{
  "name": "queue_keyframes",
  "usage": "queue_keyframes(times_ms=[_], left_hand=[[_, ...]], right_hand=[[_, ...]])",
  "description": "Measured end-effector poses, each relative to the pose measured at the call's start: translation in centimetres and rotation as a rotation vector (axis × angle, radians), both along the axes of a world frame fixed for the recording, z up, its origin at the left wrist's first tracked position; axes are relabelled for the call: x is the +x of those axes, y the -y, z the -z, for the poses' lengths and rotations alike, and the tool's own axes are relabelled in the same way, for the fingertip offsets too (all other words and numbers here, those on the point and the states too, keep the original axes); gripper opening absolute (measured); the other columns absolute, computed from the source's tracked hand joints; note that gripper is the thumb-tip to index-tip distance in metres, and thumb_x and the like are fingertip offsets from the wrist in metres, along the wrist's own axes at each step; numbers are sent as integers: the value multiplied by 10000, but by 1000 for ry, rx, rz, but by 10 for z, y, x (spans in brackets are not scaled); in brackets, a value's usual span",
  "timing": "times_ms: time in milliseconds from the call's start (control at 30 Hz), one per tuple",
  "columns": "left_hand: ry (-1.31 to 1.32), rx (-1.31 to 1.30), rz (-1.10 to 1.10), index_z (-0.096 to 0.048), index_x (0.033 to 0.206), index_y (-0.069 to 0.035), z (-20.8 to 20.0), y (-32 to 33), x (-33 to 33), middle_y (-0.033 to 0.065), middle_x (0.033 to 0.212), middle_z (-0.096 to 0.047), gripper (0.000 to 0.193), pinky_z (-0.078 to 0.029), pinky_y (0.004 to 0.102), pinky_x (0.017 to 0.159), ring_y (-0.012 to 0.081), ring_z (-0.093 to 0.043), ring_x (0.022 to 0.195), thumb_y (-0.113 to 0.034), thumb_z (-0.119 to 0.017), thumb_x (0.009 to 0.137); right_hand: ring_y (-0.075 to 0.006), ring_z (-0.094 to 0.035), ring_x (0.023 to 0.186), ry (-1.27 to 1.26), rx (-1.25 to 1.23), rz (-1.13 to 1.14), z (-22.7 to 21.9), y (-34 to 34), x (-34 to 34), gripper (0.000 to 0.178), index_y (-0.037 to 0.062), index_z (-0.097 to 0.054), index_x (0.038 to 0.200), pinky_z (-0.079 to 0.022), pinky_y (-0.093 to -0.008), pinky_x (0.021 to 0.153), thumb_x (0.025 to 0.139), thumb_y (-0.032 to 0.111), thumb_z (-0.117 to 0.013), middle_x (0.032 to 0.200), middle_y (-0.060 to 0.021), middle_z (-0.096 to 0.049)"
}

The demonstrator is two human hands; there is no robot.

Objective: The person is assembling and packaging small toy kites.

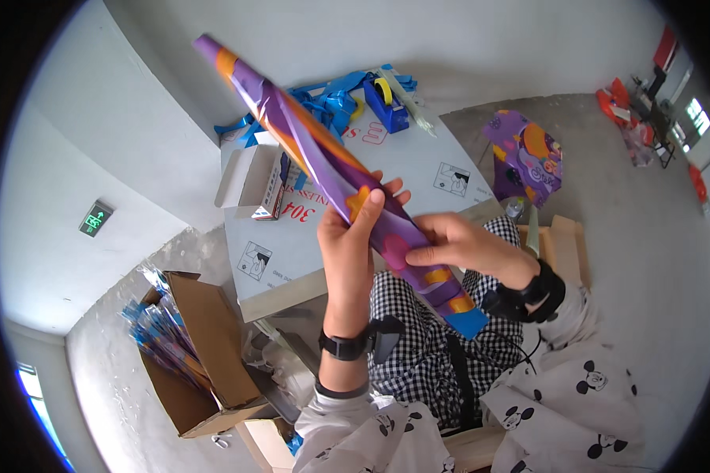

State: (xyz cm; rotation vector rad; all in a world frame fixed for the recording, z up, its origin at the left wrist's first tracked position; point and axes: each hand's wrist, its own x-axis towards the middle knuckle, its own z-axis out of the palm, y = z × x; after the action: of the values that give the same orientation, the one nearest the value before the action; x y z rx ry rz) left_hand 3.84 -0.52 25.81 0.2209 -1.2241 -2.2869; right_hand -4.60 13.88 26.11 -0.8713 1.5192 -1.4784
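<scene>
A purple and orange printed plastic sheet [292,138], rolled into a long glossy tube, slants across the middle in both my hands. My left hand [350,240] wraps round its middle, thumb on top and fingertips showing on the far side. Lower down, my right hand [469,246] grips the roll with the thumb pressed on its face. The tube's far end points up and to the left, over the table [418,185]. At its near end, above my lap, there is a blue piece [467,322]; I cannot tell whether it is tape.
On the table are a blue tape dispenser [386,114], tangled blue strips [331,106] and a small open carton [252,185]. A cardboard box [213,339] of bagged items stands at left. Rightward are a purple printed sheet [521,154], a bottle [515,209] and another box [569,248].
</scene>
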Motion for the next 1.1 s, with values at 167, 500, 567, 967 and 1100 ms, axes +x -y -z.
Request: queue_keyframes(times_ms=[167,500,567,967,1100], left_hand=[[67,-204,63,-572,1195,65,-15,6,-8,184,1040,-692,321,-556,329,841,226,-673,977,-149,-604,957],[-163,90,-31,-490,1261,56,-26,47,-37,192,1166,-641,364,-536,350,855,272,-660,1031,-207,-511,1010],[-170,135,-84,-490,1261,56,-19,56,-44,188,1163,-643,360,-534,349,851,268,-661,1027,-202,-507,1011],[537,-229,-451,-521,1286,37,202,115,47,155,1188,-647,361,-488,287,873,203,-647,1044,-175,-542,995],[743,-471,-963,-585,1178,-1,254,145,135,42,980,-620,244,-464,241,770,112,-575,868,-47,-577,938]], right_hand=[[-108,-641,830,30,38,-75,-16,19,-21,219,-30,-645,1002,-503,-246,749,899,160,-682,941,-61,-688],[-109,-628,768,-353,365,-299,-11,-22,-53,310,-57,-668,1002,-495,-269,725,857,214,-710,869,-82,-710],[-112,-639,734,-417,518,-381,1,-40,-62,338,-50,-673,1007,-504,-278,688,854,248,-719,860,-98,-717],[-144,-645,653,-72,959,-231,115,-195,-3,355,-10,-679,997,-511,-278,633,862,317,-711,761,-88,-691],[-138,-638,687,35,968,-98,132,-213,27,278,-25,-661,976,-511,-283,652,850,217,-713,786,-97,-691]])
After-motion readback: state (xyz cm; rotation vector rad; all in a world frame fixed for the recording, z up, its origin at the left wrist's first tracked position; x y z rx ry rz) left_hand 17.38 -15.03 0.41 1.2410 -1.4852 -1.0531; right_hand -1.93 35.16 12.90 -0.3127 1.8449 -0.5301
